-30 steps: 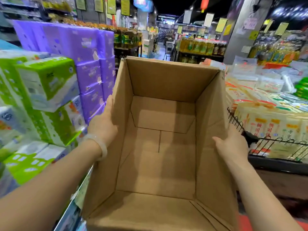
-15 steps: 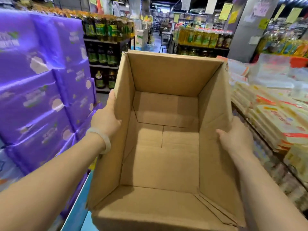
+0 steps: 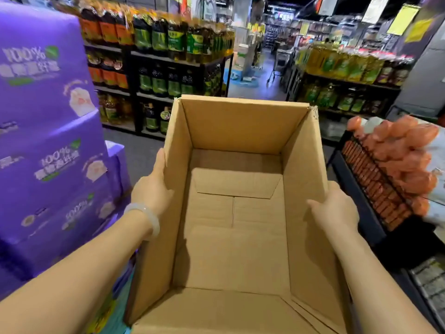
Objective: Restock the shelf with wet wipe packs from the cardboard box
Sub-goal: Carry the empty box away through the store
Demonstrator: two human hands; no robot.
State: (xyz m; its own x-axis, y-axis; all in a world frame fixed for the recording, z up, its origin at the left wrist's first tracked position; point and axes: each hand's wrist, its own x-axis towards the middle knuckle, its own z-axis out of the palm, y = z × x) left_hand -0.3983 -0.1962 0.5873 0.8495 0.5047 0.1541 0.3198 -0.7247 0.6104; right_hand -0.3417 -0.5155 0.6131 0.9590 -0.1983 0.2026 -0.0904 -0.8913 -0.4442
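Right, cardboard box (image 3: 237, 213) is empty, no wet wipe packs inside. My left hand (image 3: 151, 191) & right hand (image 3: 337, 208) each clamp a side wall. Keep it level w/ even squeeze, steer between purple packs (image 3: 48, 141) & wire rack (image 3: 375, 189).

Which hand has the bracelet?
The left hand, gripping the cardboard box's left wall; a pale bangle circles its wrist. The right hand has none.

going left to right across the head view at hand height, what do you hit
purple packs → left hand → cardboard box → right hand → black wire basket of orange packs
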